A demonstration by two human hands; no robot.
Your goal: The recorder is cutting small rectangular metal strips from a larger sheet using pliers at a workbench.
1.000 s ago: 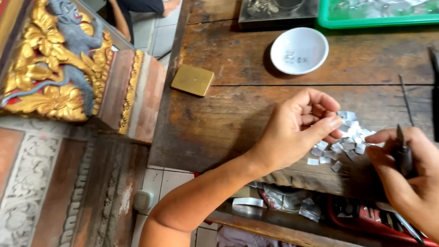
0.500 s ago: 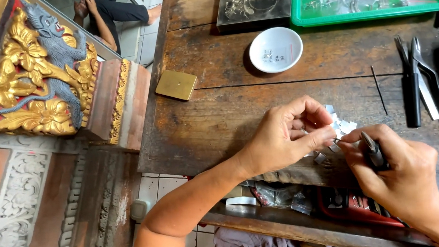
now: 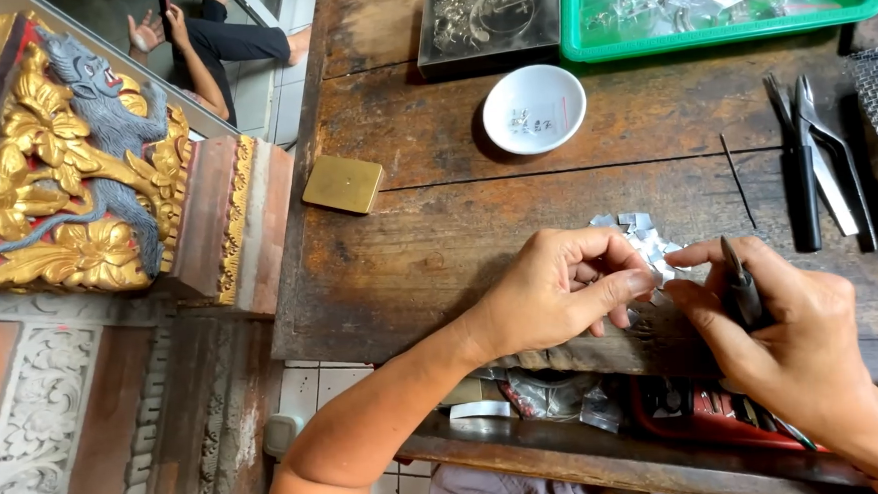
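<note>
My left hand [image 3: 561, 291] rests near the front edge of a worn wooden workbench [image 3: 429, 238], its fingertips pinched on a small silver piece from a pile of small silver metal pieces [image 3: 644, 236]. My right hand [image 3: 779, 334] is beside it, thumb and forefinger meeting the left fingertips. The right hand grips a dark slim tool [image 3: 741, 286] that points upward between its fingers. The pile lies just behind both hands, partly hidden by them.
A white bowl [image 3: 534, 109] with tiny pieces, a brass square plate [image 3: 343, 184], a dark tray [image 3: 489, 19] and a green tray [image 3: 722, 2] of silver parts sit farther back. Pliers [image 3: 817, 157] lie at right. A gilded carved wooden piece [image 3: 64, 166] stands left. Another person [image 3: 210, 43] sits beyond.
The view shifted down and left. My right hand has moved left and up to meet the left fingertips over the pile of silver pieces.
</note>
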